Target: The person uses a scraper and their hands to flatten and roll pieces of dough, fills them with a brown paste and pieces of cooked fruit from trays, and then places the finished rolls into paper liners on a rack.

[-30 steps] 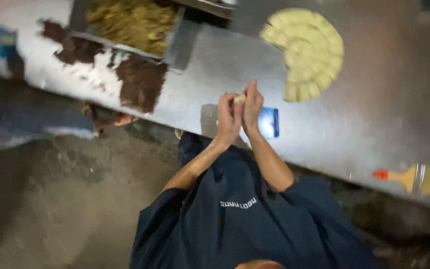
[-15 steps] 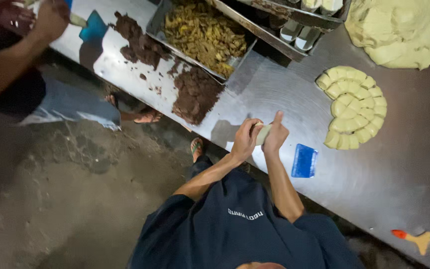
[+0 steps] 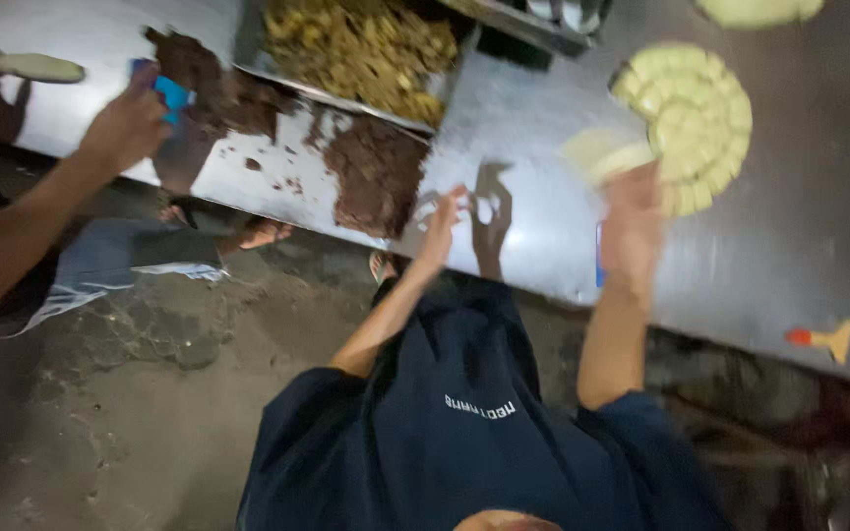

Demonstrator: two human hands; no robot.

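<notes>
My left hand (image 3: 442,221) hovers with fingers spread over the steel table (image 3: 533,128), just right of a pile of brown filling (image 3: 376,172). My right hand (image 3: 632,221), blurred by motion, holds a flattened pale dough piece (image 3: 594,152) at its fingertips. The dough piece is beside a ring of pale dough pieces (image 3: 696,113) laid out on the table. A blue scraper (image 3: 599,258) peeks out from under my right wrist.
A metal tray of yellow-brown chopped filling (image 3: 366,44) stands behind the brown pile. At the left, another person's hand (image 3: 130,123) holds a blue scraper (image 3: 171,93) by more brown filling (image 3: 204,79). A brush with an orange handle (image 3: 833,339) lies near the table's right front edge.
My hands, pressed together on the dough before, have come apart. The right hand has moved right toward the dough ring with the piece; the left has opened near the brown pile.
</notes>
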